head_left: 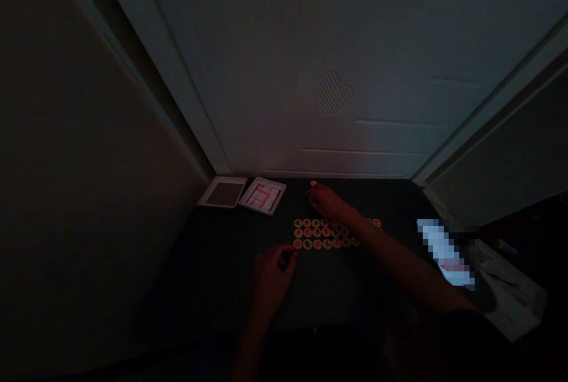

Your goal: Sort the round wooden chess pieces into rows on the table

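Note:
Round Chinese chess pieces, pale with red or dark characters, lie flat in three neat rows on the dark tabletop. My left hand is at the near left corner of the rows. Its thumb and index finger curl together in a pinch beside the corner piece; what they hold, if anything, is hidden. Behind the rows, my right hand has its fingers curled down. A single piece shows against their far side, but dim light hides the grip. My right forearm covers part of the rows.
Two flat, pale square boxes or trays lie at the back left, one with red markings. A panel with embossed hearts rises behind the table. At right are a bright blurred screen-like object and a white box.

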Demonstrator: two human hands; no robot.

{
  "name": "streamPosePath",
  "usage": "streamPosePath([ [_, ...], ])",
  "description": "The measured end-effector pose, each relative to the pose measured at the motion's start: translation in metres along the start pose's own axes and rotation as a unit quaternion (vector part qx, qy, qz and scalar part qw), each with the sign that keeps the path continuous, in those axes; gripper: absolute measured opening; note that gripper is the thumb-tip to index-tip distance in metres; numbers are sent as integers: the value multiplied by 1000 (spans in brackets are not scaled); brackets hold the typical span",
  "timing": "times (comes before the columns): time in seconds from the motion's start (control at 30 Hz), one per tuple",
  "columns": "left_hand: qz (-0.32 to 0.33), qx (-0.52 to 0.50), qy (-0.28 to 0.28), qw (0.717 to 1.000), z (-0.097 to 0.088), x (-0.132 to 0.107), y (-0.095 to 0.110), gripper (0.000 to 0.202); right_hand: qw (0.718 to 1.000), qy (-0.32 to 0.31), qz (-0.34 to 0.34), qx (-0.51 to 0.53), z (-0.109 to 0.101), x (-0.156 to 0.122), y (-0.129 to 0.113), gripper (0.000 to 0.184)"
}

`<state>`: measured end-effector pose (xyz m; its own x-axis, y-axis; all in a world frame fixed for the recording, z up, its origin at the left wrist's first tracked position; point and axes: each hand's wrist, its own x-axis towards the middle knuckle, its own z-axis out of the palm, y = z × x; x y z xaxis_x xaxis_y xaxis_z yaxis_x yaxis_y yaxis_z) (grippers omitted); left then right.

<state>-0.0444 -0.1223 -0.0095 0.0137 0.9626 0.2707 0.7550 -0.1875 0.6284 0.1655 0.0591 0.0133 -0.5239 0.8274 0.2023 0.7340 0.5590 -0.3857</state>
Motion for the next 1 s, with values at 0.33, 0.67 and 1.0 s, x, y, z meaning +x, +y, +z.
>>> streamPosePath([
  [0.33, -5, -10, 9, 1000, -4, 0, 4, 18, 999, 18, 0, 40, -18, -16, -13, 24],
  [0.67, 7, -45, 11, 999, 1, -3, -1, 20, 995, 40, 10, 95, -35, -55, -56, 21],
  [1.0, -6, -80, -20, 997, 0, -4, 1, 19, 968, -21, 21, 248, -31, -84, -83, 20],
])
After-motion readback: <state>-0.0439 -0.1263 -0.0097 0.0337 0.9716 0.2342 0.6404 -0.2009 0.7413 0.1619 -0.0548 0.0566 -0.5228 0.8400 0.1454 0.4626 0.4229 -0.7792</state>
